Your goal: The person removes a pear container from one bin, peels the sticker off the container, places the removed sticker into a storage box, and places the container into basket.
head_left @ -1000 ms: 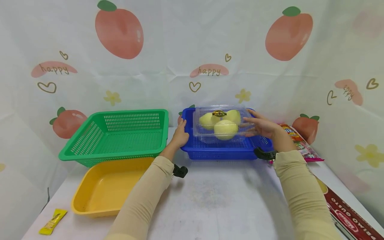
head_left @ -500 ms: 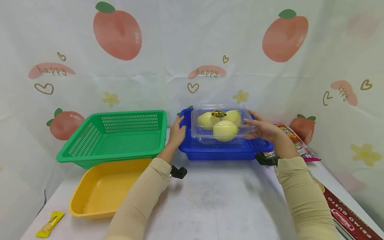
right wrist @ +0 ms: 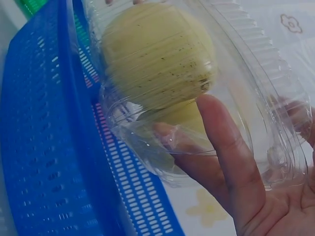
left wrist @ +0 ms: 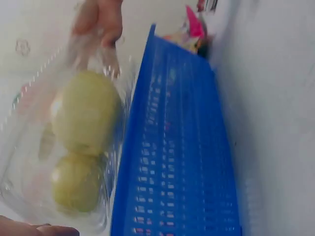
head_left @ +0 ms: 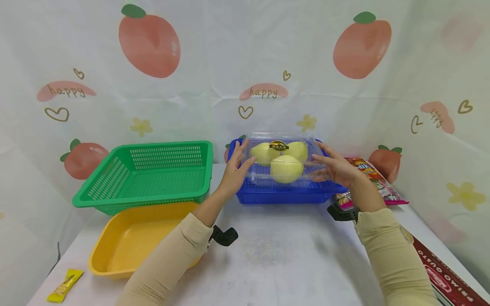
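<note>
A clear plastic fruit box (head_left: 264, 174) with pale yellow round fruits (head_left: 286, 168) and a black-and-gold label sits tilted above the blue basket (head_left: 283, 197). My right hand (head_left: 337, 168) grips the box's right end, and its fingers show through the plastic. In the right wrist view, the thumb and fingers lie around the end of the clear box (right wrist: 266, 69). My left hand (head_left: 233, 172) is at the box's left edge, fingers spread and pointing up, thumb towards the plastic. Whether it presses the box, I cannot tell. The box's underside is hidden in the head view.
Left of the blue basket stands a green basket (head_left: 164, 182), with a yellow tub (head_left: 126, 246) in front of it. A small yellow packet (head_left: 65, 285) lies at the front left. Snack bags (head_left: 383, 182) and a dark red box (head_left: 440, 272) lie along the right side.
My left hand has left the blue basket's left rim and moved right to the box's left edge. The right hand stays on the box, which has shifted slightly towards me.
</note>
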`<state>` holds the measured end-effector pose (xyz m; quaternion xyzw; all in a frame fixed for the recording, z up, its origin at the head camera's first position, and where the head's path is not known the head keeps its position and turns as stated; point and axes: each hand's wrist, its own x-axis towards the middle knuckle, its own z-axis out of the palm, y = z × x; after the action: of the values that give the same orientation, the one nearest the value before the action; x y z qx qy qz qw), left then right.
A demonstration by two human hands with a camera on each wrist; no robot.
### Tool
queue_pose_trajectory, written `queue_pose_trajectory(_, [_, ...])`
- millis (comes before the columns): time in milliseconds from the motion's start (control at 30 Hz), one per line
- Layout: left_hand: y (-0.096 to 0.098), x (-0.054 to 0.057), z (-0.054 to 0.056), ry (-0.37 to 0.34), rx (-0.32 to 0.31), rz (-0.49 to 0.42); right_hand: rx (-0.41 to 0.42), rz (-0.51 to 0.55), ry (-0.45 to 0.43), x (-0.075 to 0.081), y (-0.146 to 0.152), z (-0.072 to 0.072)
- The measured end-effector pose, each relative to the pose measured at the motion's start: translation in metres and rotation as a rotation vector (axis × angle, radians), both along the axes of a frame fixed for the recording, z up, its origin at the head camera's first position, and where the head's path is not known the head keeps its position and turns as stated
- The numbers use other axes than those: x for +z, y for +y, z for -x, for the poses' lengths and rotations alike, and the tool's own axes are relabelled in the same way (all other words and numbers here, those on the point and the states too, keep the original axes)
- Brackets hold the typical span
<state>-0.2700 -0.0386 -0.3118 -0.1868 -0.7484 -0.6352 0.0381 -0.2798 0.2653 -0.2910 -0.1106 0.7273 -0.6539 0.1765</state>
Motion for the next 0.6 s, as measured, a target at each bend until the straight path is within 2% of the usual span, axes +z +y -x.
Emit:
queue_pose_trajectory(100, [-0.001,0.001,-0.011,0.019,-0.021,0.028,-0.002,-0.002,0.01,0.0,-0.001,-0.005])
queue_pose_trajectory(233, [-0.002,0.001,-0.019,0.024,-0.035,0.055,0.011,0.012,0.021,-0.001,-0.004,-0.011])
queue_pose_trajectory(367, [-0.003,0.0,-0.03,0.028,-0.025,0.068,0.018,0.038,0.015,-0.002,-0.007,-0.02])
queue_pose_trajectory(400, [-0.004,0.004,-0.036,0.018,-0.028,0.068,0.018,0.044,0.013,-0.002,-0.008,-0.023])
queue_pose_trajectory(600, [-0.008,0.004,-0.054,-0.015,-0.041,0.035,0.004,0.059,-0.005,-0.002,-0.015,-0.039])
